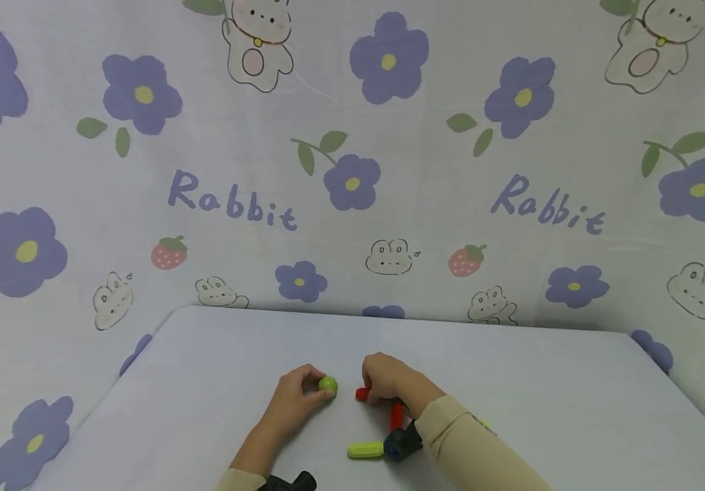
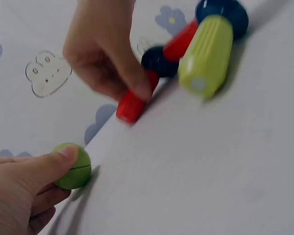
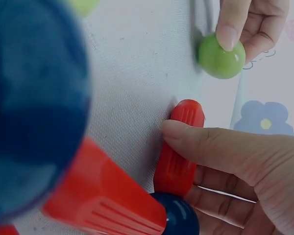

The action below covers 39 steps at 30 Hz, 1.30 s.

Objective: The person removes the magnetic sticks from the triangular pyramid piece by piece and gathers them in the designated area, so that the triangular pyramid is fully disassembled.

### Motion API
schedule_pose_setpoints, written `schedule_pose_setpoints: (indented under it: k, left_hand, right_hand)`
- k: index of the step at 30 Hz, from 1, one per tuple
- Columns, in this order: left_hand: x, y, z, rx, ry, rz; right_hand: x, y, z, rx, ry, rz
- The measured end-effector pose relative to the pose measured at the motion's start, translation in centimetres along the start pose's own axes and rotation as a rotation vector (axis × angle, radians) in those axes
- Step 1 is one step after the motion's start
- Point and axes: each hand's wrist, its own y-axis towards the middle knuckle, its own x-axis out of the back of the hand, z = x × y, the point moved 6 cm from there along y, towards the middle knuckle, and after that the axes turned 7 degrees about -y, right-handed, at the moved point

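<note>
My left hand [image 1: 291,402] pinches a green ball [image 1: 328,384] between thumb and fingers, at the middle of the table. A seam runs round the ball [image 2: 81,168] in the left wrist view. To its right, my right hand [image 1: 389,377] grips a ribbed red stick [image 3: 176,166], thumb on one side. That stick's inner end meets a dark blue ball [image 3: 182,215]. From there a second red stick [image 1: 397,414] leads to another blue ball [image 1: 393,447], which also carries a yellow-green stick [image 1: 365,450]. The green ball and the gripped red stick are apart.
The white table [image 1: 236,341] reaches back to a cloth [image 1: 426,225] printed with flowers and rabbits. A small yellow piece [image 1: 485,424] shows past the right sleeve [image 1: 469,436], which hides the rest of it. Dark wrist gear [image 1: 294,481] sits by the left sleeve.
</note>
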Motion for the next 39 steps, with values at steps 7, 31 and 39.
schedule_pose_setpoints:
  k: [7, 31, 39]
  left_hand:
    - [3.1, 1.9, 2.8, 0.056, -0.024, -0.218]
    - [4.2, 3.0, 3.7, 0.068, -0.070, -0.318]
    - [4.2, 2.8, 4.0, 0.123, -0.046, -0.338]
  right_hand:
    - [0.1, 0.0, 0.1, 0.012, -0.006, -0.013]
    - [1.2, -3.6, -0.2, 0.098, 0.141, -0.097]
    - [0.2, -7.6, -0.5, 0.137, 0.323, -0.104]
